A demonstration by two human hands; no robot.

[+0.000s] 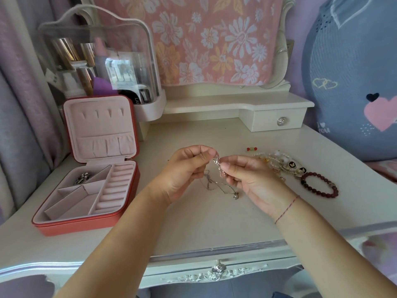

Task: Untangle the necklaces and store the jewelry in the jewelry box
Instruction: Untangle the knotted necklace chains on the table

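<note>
My left hand and my right hand are raised over the middle of the white dressing table, each pinching the top of a tangle of thin silver necklaces. The chains hang down and trail onto the tabletop, ending in a small pendant. At the left the red jewelry box lies open, its pink-lined lid upright. A silver piece sits in its back left compartment. To the right lie a heap of pearl and gold-toned bracelets, a dark red bead bracelet and small red and green beads.
A clear-lidded cosmetics case stands behind the box. A raised shelf with a small drawer runs along the back, under a floral cloth. A blue cushion leans at the right. The table's front edge is just below my forearms.
</note>
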